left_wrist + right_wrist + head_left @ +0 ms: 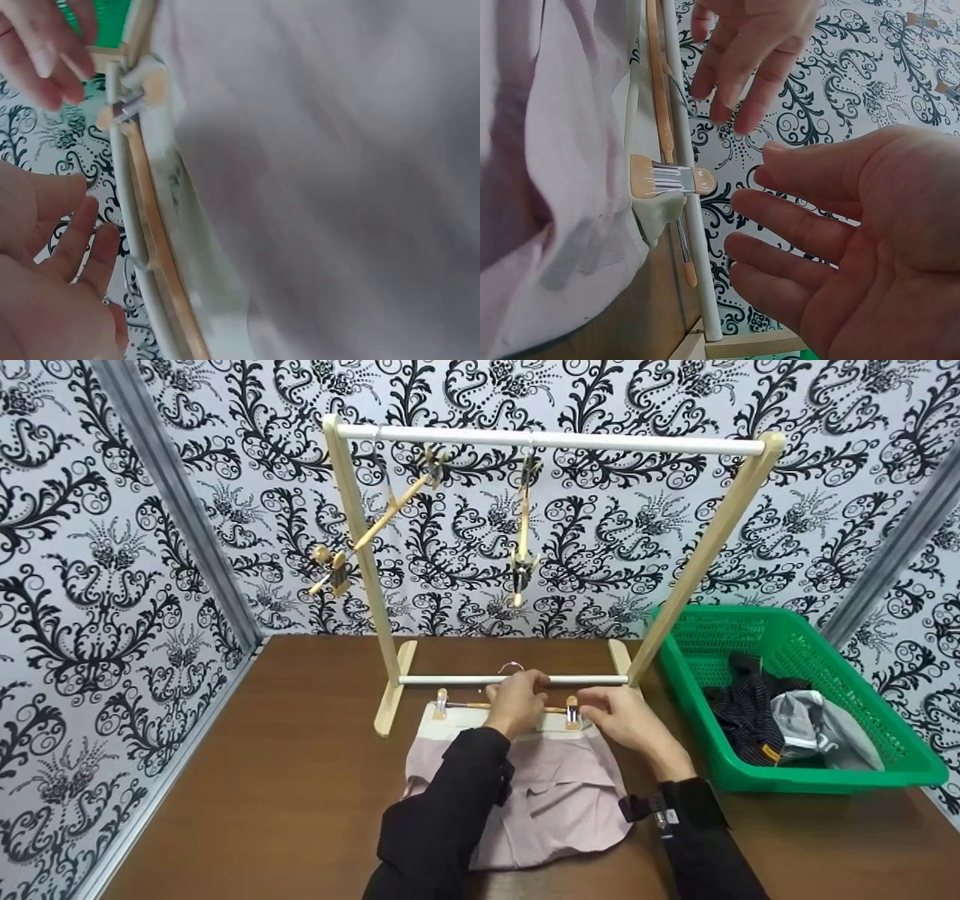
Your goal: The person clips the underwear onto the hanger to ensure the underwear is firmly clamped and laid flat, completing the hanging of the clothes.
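A pale pink garment (555,802) with a cream waistband lies on the table, clipped to a wooden clip hanger (159,217). One clip (667,178) grips the band's right end, another clip (441,705) its left end. My left hand (517,701) is over the middle of the hanger bar, near the metal hook (512,666); its fingers look relaxed and hold nothing in the wrist views. Beside the right clip is my right hand (626,720), fingers extended and apart from the clip in the right wrist view (840,225).
A wooden rack (551,439) stands behind the garment, with two bare clip hangers (394,514) on its top white rail. On the right sits a green basket (682,720) holding dark clothing (750,712) and grey clothing (825,727). Patterned walls enclose the brown table (300,780).
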Action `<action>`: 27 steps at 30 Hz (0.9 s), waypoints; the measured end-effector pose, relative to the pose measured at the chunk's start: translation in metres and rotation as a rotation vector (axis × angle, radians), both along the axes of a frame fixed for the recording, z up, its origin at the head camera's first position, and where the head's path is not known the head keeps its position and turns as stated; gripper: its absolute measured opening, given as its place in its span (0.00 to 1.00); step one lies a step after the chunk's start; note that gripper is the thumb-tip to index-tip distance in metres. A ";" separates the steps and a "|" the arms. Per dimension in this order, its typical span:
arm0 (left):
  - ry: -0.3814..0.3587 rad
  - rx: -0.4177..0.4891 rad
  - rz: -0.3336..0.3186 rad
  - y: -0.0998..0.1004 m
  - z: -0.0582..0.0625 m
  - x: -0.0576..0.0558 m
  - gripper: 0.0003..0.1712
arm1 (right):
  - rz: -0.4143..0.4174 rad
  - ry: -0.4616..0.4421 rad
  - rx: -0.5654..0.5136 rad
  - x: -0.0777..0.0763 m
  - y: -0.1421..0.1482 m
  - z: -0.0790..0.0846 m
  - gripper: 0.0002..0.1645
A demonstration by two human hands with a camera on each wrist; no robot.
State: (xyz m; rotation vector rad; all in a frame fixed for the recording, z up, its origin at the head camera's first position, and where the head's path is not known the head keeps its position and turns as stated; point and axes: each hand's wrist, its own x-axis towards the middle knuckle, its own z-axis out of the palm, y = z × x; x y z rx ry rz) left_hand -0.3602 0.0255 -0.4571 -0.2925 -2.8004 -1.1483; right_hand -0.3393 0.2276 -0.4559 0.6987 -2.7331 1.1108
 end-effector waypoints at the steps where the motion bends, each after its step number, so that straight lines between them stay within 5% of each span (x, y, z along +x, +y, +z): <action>1: 0.028 -0.062 0.011 -0.002 -0.001 -0.001 0.16 | -0.004 -0.008 -0.003 0.000 -0.001 0.000 0.18; 6: 0.115 -0.278 0.053 -0.014 -0.007 -0.005 0.21 | 0.003 -0.039 0.004 0.000 -0.004 -0.003 0.20; 10: 0.148 -0.368 0.077 -0.023 -0.011 -0.005 0.14 | 0.039 -0.057 0.036 -0.001 -0.005 -0.005 0.20; 19: 0.201 -0.393 0.079 -0.036 -0.020 -0.001 0.04 | 0.101 -0.051 0.157 0.001 -0.004 -0.011 0.22; 27: 0.215 -0.395 0.072 -0.038 -0.022 0.001 0.08 | 0.130 -0.077 0.183 0.003 -0.005 -0.012 0.22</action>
